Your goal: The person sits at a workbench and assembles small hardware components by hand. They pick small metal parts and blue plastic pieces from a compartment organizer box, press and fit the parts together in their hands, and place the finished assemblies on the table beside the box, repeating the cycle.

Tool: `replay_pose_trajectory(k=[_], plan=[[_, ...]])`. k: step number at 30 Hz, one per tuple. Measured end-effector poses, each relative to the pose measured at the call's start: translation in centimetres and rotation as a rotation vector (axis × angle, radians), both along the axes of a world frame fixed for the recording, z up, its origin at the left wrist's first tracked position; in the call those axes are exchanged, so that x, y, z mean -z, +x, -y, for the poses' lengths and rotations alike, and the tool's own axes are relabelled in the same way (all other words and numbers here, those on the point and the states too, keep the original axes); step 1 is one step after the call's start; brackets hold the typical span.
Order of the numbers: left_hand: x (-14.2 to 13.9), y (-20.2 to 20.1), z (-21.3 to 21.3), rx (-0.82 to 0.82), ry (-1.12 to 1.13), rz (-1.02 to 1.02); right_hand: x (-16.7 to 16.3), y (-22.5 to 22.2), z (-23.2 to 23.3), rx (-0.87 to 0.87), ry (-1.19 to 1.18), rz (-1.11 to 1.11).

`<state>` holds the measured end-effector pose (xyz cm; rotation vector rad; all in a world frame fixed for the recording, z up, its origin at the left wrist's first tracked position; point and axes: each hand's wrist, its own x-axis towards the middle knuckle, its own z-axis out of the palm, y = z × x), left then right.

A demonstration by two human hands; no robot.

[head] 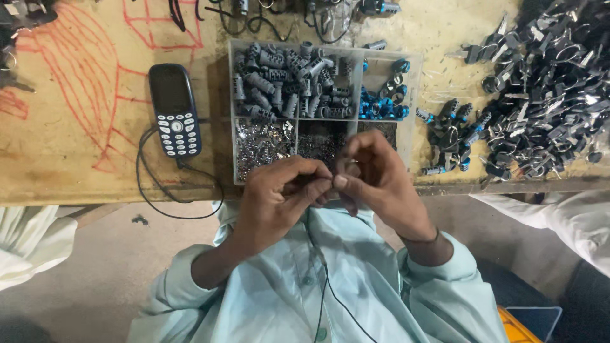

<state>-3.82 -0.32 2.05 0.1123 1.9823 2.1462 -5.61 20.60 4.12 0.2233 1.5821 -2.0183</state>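
Note:
My left hand (pixel 279 194) and my right hand (pixel 375 178) meet fingertip to fingertip just in front of the table edge, pinching a small dark part (pixel 330 184) between them. The part is mostly hidden by my fingers. Right behind my hands stands a clear divided tray (pixel 232 127). Its big compartment holds several grey ribbed cylinders (pixel 286 82), a right one holds blue and black pieces (pixel 384 105), and the front ones hold tiny shiny metal bits (pixel 260 143).
A dark blue keypad phone (pixel 175 109) with a black cable lies left of the tray on the scribbled wooden table (pixel 76 152). A heap of finished black and blue pieces (pixel 546 95) fills the right side. White-clothed people sit at both edges.

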Motion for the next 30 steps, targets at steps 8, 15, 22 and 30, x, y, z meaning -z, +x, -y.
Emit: replay_pose_trajectory(k=[8,15,22,30], plan=[[2.2,-1.4,-0.4,0.089,0.046,0.139,-2.0,-2.5,-3.0,-0.548,1.352,-0.759],[2.7,-2.3,-0.6,0.095,0.038,0.104,-0.8,-2.7,-4.2,-0.387,1.239,-0.695],[1.8,-1.5,-1.9,0.174,0.199,0.222,-2.4,-1.5,-3.2,-0.287,0.592,-0.508],[1.3,-1.1,-2.2,0.231,0.24,0.274,-2.4,0.0,-2.9,-0.267,0.698,-0.651]])
